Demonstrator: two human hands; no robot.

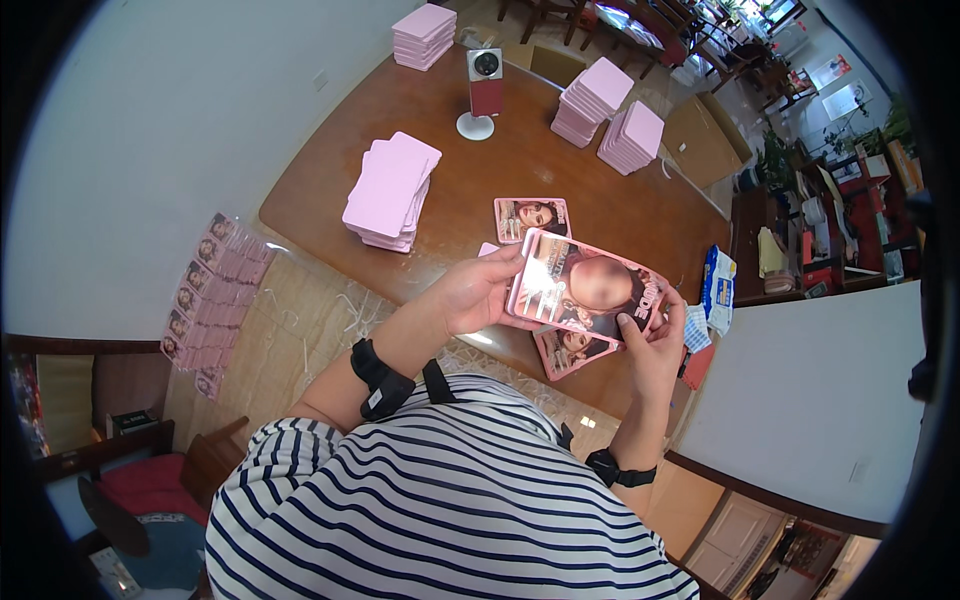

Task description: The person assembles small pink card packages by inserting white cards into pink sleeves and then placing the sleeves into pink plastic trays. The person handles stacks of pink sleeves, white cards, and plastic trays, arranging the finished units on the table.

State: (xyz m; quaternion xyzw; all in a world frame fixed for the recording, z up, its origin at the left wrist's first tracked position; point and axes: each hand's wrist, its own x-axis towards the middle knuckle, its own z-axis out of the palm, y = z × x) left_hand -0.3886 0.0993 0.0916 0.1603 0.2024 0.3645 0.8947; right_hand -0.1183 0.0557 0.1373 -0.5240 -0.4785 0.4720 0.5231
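Pink card pack (585, 285), glossy portrait side up, sits above the wooden table (500, 160), pinched between both hands. Left hand (475, 295) grips its left edge, fingers curled around; right hand (655, 345) clamps the lower right corner, thumb on top. Another portrait pack (531, 217) lies just beyond, pink stacks (388, 192) further left.

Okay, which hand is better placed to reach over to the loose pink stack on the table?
Left, probably. The left hand grips the near end of the printed pack and sits closest to the loose pink stack. The right hand holds the pack's far corner, on the side away from the stack.
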